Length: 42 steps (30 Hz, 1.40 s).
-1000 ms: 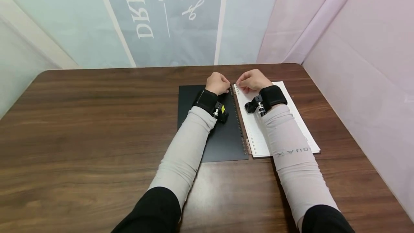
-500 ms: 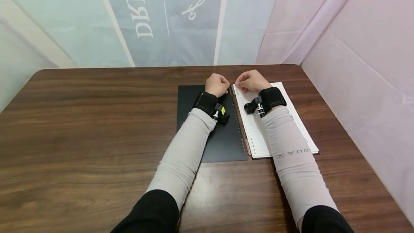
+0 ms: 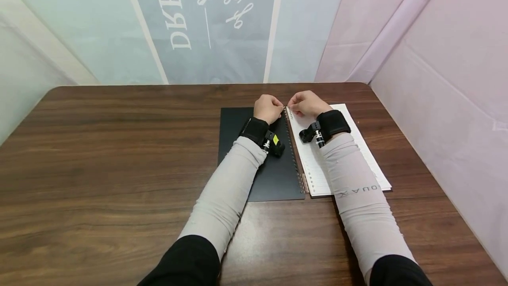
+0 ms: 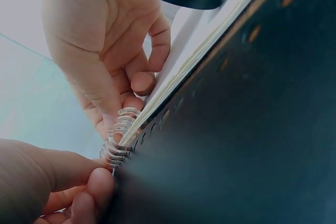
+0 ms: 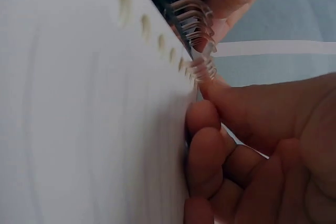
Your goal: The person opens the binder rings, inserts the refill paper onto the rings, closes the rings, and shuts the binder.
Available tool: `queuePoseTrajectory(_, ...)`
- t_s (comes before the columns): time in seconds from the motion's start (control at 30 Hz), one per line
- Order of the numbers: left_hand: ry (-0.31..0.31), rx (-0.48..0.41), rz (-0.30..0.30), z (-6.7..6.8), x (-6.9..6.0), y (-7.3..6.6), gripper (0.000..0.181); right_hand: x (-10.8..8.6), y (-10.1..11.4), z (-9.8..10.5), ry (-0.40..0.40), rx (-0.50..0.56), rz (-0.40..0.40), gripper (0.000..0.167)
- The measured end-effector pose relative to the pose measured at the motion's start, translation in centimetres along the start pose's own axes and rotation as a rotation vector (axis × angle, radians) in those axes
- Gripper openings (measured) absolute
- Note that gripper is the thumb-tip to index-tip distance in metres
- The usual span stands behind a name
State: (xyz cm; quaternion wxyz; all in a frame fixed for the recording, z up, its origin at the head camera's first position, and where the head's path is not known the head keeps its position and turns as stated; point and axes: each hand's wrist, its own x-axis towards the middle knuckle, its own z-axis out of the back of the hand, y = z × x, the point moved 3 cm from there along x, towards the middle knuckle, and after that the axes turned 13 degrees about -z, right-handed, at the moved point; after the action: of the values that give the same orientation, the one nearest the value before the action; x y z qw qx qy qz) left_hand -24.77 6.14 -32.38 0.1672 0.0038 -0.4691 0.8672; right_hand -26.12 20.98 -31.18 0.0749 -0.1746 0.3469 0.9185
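Note:
An open notebook lies on the table, its black cover (image 3: 274, 175) to the left and its white punched pages (image 3: 317, 167) to the right. Clear plastic binding rings (image 4: 119, 129) run between the two along the spine. At the far end of these rings, my left hand (image 3: 268, 108) pinches them from the cover side with thumb and fingers. My right hand (image 3: 308, 103) pinches the rings close by, over the top corner of the pages. In the right wrist view, the rings (image 5: 194, 22) stand out between both hands' fingertips. The exact contact is partly hidden by the fingers.
The brown wooden table (image 3: 119, 153) stretches far to the left of the notebook. A printed curtain (image 3: 214, 39) hangs behind its far edge, and a pale pink one (image 3: 448, 78) hangs along the right side. Black camera straps sit on both wrists.
The right fingertips have come slightly closer to the left ones at the rings. The head view has shifted a little; the notebook stays in place.

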Motion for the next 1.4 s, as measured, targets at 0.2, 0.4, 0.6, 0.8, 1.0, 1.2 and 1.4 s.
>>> queuePoseTrajectory(0.2, 0.005, 0.014, -0.015, 0.08, 0.04, -0.06, 0.02, -0.12, -0.01, 0.11, -0.009, -0.02, -0.011, 0.017)
queuePoseTrajectory(0.4, 0.008, 0.009, -0.019, -0.14, 0.1, 0.12, 0.02, -0.16, -0.04, 0.01, -0.025, -0.005, -0.012, 0.016)
queuePoseTrajectory(0.6, 0.01, 0.009, -0.025, -0.29, 0.19, 0.35, 0.019, -0.27, 0.12, -0.17, -0.029, -0.012, -0.004, 0.016)
queuePoseTrajectory(0.8, 0.013, 0.005, -0.011, -0.37, 0.4, 0.51, 0.019, -0.22, 0.18, -0.21, -0.03, -0.003, -0.005, 0.016)
queuePoseTrajectory(1.0, -0.004, 0.007, -0.007, -0.15, 0.38, 0.27, 0.019, -0.37, 0.33, -0.05, -0.038, 0.013, 0.012, 0.015)
queuePoseTrajectory(1.2, 0.0, -0.003, -0.006, -0.05, 0.41, 0.19, 0.02, -0.38, 0.36, 0.03, -0.071, 0.021, 0.006, 0.014)
queuePoseTrajectory(1.4, -0.001, 0.003, -0.002, -0.18, 0.44, 0.19, 0.02, -0.38, 0.22, -0.02, -0.069, 0.052, -0.011, 0.015)
